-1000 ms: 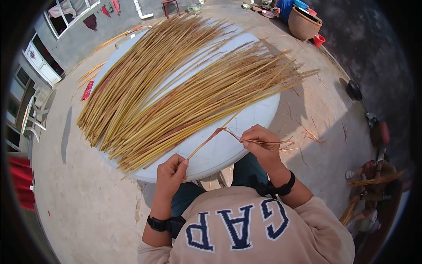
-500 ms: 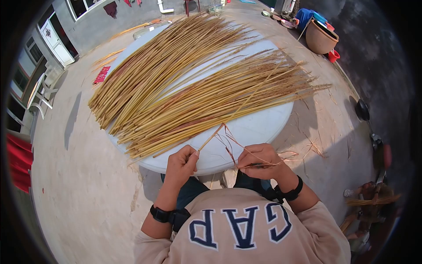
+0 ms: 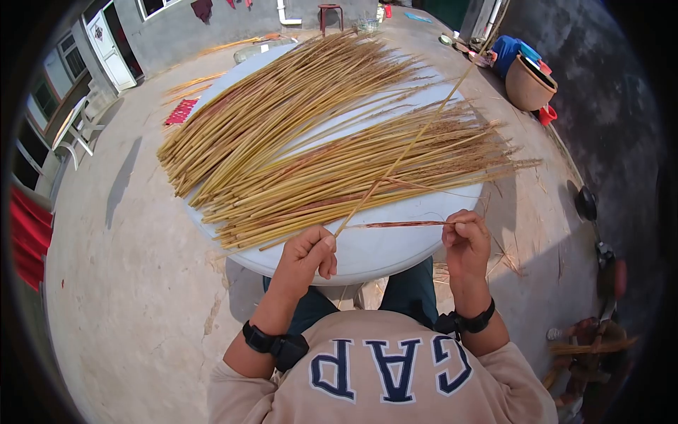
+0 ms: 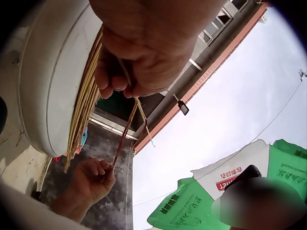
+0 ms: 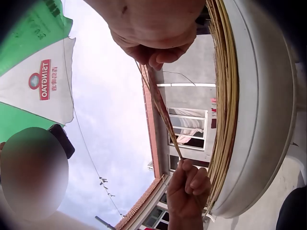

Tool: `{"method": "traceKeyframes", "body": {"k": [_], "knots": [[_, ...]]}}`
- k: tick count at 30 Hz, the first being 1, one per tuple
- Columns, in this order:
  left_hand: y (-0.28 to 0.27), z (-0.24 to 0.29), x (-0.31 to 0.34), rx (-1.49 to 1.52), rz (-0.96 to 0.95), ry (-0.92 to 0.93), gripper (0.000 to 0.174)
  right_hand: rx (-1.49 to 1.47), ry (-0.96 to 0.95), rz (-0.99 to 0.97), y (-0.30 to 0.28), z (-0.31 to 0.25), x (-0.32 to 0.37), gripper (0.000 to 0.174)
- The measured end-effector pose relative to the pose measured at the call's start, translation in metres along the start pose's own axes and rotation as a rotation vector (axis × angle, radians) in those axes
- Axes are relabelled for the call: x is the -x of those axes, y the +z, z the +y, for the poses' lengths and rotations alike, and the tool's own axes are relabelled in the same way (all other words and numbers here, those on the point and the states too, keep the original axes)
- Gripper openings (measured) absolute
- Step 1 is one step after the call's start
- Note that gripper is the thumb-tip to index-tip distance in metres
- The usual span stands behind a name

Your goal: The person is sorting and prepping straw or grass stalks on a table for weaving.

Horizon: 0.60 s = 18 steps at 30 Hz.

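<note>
Left hand (image 3: 304,260) grips the stalk (image 3: 360,205); right hand (image 3: 467,249) pinches the brown strip (image 3: 406,224), now pulled out straight, apparently part-peeled.

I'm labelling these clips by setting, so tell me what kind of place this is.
Probably the yard of a house: a concrete floor lies in open sunlight, a grey wall has a window and a white door, and sky shows overhead.
</note>
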<state>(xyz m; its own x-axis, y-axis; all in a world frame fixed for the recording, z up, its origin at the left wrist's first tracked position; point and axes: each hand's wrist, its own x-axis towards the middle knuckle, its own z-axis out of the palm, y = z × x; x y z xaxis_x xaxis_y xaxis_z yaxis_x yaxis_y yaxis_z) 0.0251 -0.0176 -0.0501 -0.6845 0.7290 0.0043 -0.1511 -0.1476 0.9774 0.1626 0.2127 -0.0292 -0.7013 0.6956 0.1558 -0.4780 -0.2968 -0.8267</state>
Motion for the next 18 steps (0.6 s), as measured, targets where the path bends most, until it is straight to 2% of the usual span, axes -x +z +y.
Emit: {"method": "traceKeyframes", "body": {"k": [2,6,9,11,14,16,17,18], "knots": [[0.003,-0.001,-0.002,0.088,-0.05,0.002,0.022,0.001,-0.007,0.014,-0.002,-0.002,0.002,0.007],[0.007,-0.001,-0.003,0.182,-0.023,-0.013,0.023,0.006,-0.003,0.001,-0.005,0.002,0.005,0.006],[-0.002,0.001,-0.011,0.283,0.082,0.004,0.022,-0.061,-0.018,-0.01,-0.013,0.003,-0.002,0.006],[-0.025,0.009,-0.02,0.427,0.274,0.18,0.023,-0.192,-0.067,0.045,-0.037,-0.016,-0.013,0.007],[-0.045,0.027,-0.017,0.332,0.256,0.197,0.024,-0.304,-0.115,0.114,-0.078,-0.044,-0.041,0.015],[-0.049,0.034,-0.015,0.299,0.253,0.186,0.024,-0.586,-0.25,0.04,-0.14,-0.074,-0.068,0.023],[-0.048,0.036,-0.015,0.272,0.236,0.168,0.024,-0.588,-0.248,0.037,-0.153,-0.084,-0.076,0.023],[-0.045,0.038,-0.017,0.274,0.229,0.173,0.024,-0.627,-0.236,0.136,-0.157,-0.099,-0.082,0.026]]}}
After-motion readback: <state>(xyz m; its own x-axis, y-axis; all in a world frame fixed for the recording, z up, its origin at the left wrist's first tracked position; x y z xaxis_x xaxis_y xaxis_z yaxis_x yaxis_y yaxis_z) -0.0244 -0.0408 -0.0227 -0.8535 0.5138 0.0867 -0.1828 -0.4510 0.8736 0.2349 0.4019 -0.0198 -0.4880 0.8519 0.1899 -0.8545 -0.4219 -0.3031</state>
